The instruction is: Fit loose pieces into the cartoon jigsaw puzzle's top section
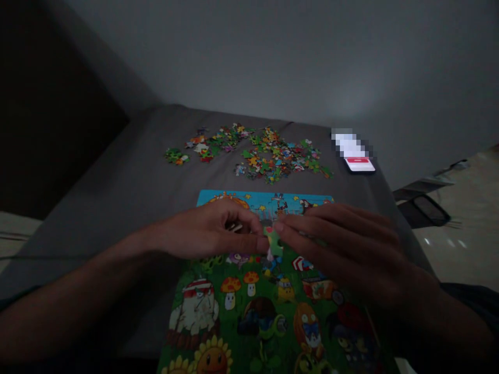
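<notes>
My left hand [224,228] pinches a green jigsaw puzzle piece [276,244] between thumb and index finger. Inside the curl of its fingers sit more pieces, seen only by their pale edges. My right hand [351,244] comes in from the other side, its fingertips at the upper edge of the same green piece. Whether those fingertips grip it or only touch it, I cannot tell. Both hands hover over a colourful cartoon jigsaw puzzle [253,283] with a blue top and green lower part, and they hide some of its upper half.
Loose puzzle pieces [268,156] lie scattered beyond the puzzle on a grey cloth surface [136,171]. A lit phone [356,156] rests at the back right. Behind stands a pale wall [249,57]. Off the right edge, a dark-framed object [424,210] is near the floor.
</notes>
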{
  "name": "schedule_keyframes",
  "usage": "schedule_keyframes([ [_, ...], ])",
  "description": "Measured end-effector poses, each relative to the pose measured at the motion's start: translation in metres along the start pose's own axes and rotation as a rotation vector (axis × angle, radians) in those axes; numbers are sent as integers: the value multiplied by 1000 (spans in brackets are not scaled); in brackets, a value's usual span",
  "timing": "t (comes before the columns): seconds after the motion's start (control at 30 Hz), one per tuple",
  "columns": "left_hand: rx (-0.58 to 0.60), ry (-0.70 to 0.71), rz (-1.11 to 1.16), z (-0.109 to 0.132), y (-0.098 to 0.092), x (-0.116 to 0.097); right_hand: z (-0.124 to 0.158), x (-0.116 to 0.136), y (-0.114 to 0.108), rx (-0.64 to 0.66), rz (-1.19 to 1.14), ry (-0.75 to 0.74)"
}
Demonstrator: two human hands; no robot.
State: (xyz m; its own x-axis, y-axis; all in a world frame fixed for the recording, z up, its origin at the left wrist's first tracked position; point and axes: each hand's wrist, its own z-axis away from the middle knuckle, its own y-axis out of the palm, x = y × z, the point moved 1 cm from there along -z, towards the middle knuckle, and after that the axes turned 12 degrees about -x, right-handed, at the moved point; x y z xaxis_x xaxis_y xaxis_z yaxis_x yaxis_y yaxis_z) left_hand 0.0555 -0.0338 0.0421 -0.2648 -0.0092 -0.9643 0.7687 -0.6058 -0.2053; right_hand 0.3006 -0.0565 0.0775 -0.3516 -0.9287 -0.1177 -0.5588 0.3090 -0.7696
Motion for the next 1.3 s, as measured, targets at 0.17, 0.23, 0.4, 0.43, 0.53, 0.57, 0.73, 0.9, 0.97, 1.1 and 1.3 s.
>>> schedule_keyframes([
  [0.17,62,7,-45,4,-4,-2,-6,6,-6,62,-93,-104],
  [0.23,59,20,-71,5,-2,0,-5,9,-4,82,-111,-77],
  [0.4,45,38,-139,3,-6,1,1,15,8,-9,-236,-117],
  [0.43,-9,52,-144,2,-9,1,2,15,10,8,-244,-114],
  [0.53,-238,70,-130,-1,-22,2,0,15,14,101,-243,-86],
  [0.57,-302,70,-119,-2,-26,3,0,16,15,109,-243,-79],
  [0.73,-390,105,-87,-7,-29,6,-1,20,27,110,-279,0],
  [0.9,-394,136,-115,-9,-28,6,0,21,29,118,-278,20],
  [0.97,-409,144,-119,-9,-29,7,0,22,27,114,-259,-3],
  [1.1,-385,159,-113,-11,-30,9,0,23,29,132,-216,-9],
  [1.3,-368,169,-133,-10,-28,8,3,28,42,174,-227,-20],
])
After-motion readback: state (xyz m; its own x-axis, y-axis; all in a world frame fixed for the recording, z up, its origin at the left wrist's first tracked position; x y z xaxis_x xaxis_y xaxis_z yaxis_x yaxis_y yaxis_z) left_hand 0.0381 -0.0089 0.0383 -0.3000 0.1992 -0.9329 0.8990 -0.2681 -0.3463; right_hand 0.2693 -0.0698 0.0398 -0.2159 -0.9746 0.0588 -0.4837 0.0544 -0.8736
